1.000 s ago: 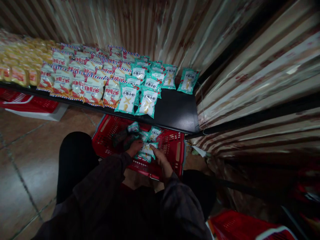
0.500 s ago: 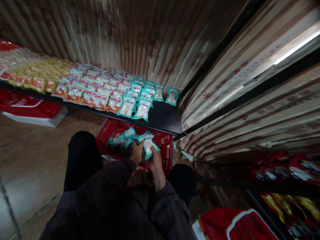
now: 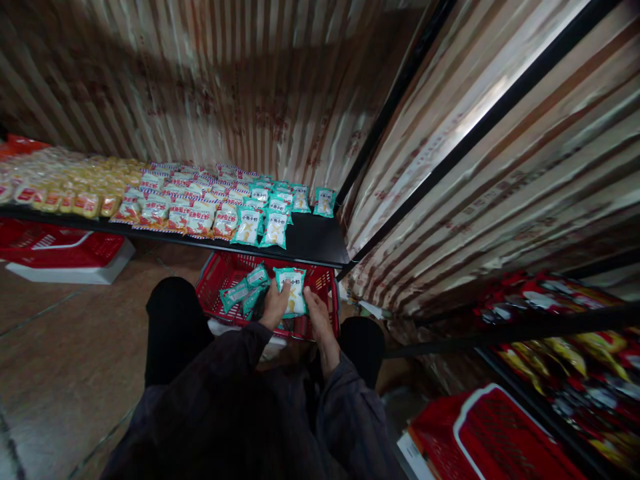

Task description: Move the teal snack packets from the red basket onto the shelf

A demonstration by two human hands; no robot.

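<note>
Change noted: the teal snack bag (image 3: 294, 300), slanted between the hands half a second ago, now sits squared up, its lettering level and its printed face toward the wearer; my judgement is that this bag is singled out and straightened, though not yet set down anywhere. It is held over the right part of the red basket (image 3: 210, 285), below the front edge of the shelf (image 3: 320, 241); other teal bags (image 3: 236, 295) lie jumbled at the basket's left; the teal row (image 3: 274, 228) on the shelf appears unaltered.

Pose: both forearms reach forward between the knees (image 3: 173, 320), converging on the bag; the left hand (image 3: 274, 305) is at its left edge, thumb across the front, fingers largely hidden behind; the right hand (image 3: 320, 317) is at the right edge, fingers pointing forward.

Grip: the left pinches the bag's edge; whether the right presses or merely steadies it, I cannot tell.
</note>
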